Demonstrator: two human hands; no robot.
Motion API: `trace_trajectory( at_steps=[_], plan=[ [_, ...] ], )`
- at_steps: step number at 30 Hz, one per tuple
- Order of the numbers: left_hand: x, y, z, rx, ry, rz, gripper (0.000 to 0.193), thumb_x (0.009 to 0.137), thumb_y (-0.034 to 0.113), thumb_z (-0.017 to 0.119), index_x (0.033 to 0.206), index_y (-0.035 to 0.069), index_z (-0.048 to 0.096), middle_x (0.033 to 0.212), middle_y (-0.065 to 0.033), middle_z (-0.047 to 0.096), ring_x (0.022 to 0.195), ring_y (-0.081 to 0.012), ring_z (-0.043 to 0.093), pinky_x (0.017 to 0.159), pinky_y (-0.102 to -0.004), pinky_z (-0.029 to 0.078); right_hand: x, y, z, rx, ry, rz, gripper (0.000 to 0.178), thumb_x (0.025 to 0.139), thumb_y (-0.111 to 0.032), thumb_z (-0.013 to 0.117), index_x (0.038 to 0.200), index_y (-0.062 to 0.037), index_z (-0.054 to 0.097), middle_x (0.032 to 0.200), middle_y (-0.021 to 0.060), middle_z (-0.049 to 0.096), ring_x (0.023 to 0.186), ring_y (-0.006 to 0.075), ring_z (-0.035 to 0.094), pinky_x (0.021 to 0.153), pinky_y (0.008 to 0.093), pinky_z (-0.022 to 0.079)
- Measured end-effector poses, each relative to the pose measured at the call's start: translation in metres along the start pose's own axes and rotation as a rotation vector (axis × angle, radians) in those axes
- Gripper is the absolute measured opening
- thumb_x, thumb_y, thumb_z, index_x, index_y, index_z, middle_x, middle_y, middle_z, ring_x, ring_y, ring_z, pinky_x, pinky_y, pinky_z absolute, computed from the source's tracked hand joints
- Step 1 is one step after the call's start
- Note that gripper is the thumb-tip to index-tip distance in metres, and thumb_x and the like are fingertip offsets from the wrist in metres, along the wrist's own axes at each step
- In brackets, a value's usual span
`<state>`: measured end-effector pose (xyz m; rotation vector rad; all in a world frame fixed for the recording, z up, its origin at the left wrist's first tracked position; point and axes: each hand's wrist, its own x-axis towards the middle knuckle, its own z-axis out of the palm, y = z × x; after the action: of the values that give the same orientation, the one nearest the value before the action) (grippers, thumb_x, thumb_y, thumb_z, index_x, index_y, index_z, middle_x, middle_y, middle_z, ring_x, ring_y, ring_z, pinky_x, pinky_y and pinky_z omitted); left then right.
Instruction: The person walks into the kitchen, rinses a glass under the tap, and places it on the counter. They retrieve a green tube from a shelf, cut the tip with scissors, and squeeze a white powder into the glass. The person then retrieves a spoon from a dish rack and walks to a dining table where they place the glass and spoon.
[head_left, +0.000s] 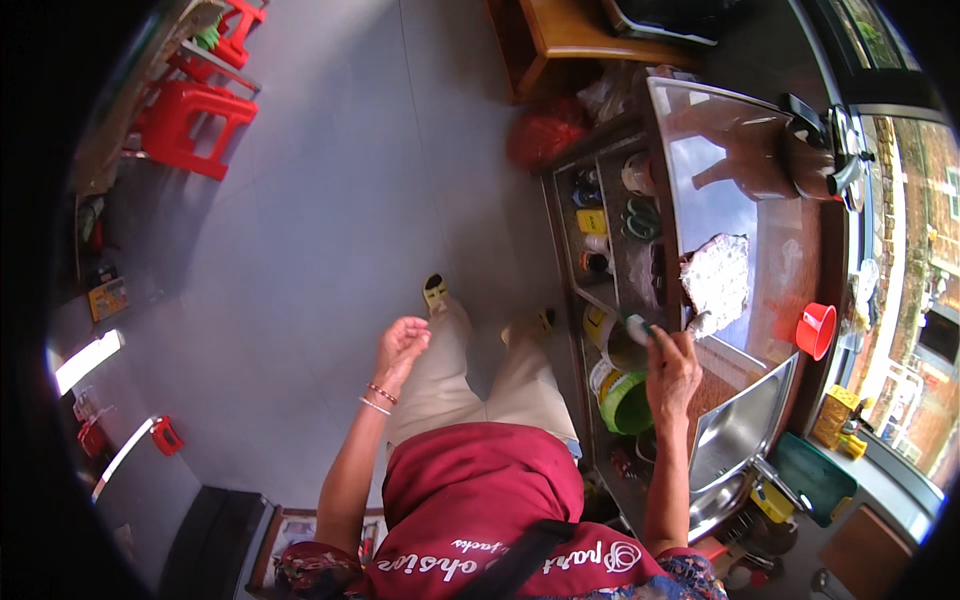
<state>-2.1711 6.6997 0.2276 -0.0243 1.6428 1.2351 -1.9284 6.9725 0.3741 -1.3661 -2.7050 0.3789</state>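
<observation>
My right hand (672,372) is over the front edge of the counter, fingers bent and closed around a small white object (637,328) whose kind I cannot make out. Just beyond that hand, a crumpled white cloth (718,278) lies on the glossy countertop, one end trailing toward my fingers. My left hand (403,345) hangs in the air over the floor, away from the counter. Its fingers are loosely bent and nothing shows in them. Two bands circle the left wrist.
A steel sink (740,425) is set into the counter near my right forearm. Beyond it stands a red cup (816,331) by the window. A brown pot (770,160) sits farther along. Under the counter are shelves with a green tub (626,404). Red stools (195,125) stand far left.
</observation>
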Motion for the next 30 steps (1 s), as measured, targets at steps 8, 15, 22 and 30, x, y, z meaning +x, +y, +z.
trace_trajectory(
  at_steps=[8, 15, 22, 30],
  plan=[
    [0.027, 0.069, 0.036, 0.456, -0.529, 0.459, 0.069, 0.065, 0.020, 0.072, 0.127, 0.007, 0.043, 0.109, -0.0084, 0.057, 0.108, -0.0238, 0.051, 0.099, -0.0413, 0.032, 0.004, -0.092, 0.063, 0.377, -0.623, -0.236, 0.031, 0.065, -0.001, 0.067, 0.096, -0.0062, 0.065, 0.077, 0.0073, 0.055, 0.062, 0.0224, 0.057, 0.053, 0.0322, 0.047],
    [0.076, -0.024, 0.081, 0.291, -0.822, 0.084, 0.026, 0.072, 0.012, 0.069, 0.096, 0.006, 0.061, 0.087, -0.0065, 0.063, 0.081, -0.0209, 0.060, 0.079, -0.0318, 0.046, 0.075, -0.027, 0.179, 1.034, -0.691, 0.178, 0.051, 0.089, -0.045, 0.043, 0.107, 0.0006, 0.056, 0.074, 0.0053, 0.055, 0.064, 0.0137, 0.054, 0.054, 0.0289, 0.045],
    [0.080, -0.032, 0.106, 0.256, -0.445, 0.178, 0.014, 0.070, 0.007, 0.070, 0.080, 0.005, 0.060, 0.069, -0.0071, 0.058, 0.059, -0.0214, 0.054, 0.055, -0.0307, 0.042, 0.209, 0.278, 0.387, -0.426, 0.451, 0.244, 0.058, 0.078, -0.044, 0.061, 0.108, 0.0032, 0.046, 0.085, 0.0100, 0.056, 0.071, 0.0205, 0.057, 0.052, 0.0301, 0.048],
    [0.077, -0.051, 0.104, -0.244, -0.473, -0.110, 0.048, 0.082, 0.046, 0.055, 0.097, 0.000, 0.056, 0.070, -0.0049, 0.059, 0.067, -0.0122, 0.059, 0.060, -0.0271, 0.045, 0.248, 0.323, 0.416, 0.353, 0.043, 0.912, 0.045, 0.071, -0.038, 0.069, 0.097, -0.0044, 0.054, 0.077, 0.0059, 0.055, 0.062, 0.0183, 0.051, 0.045, 0.0296, 0.042]
  ],
)
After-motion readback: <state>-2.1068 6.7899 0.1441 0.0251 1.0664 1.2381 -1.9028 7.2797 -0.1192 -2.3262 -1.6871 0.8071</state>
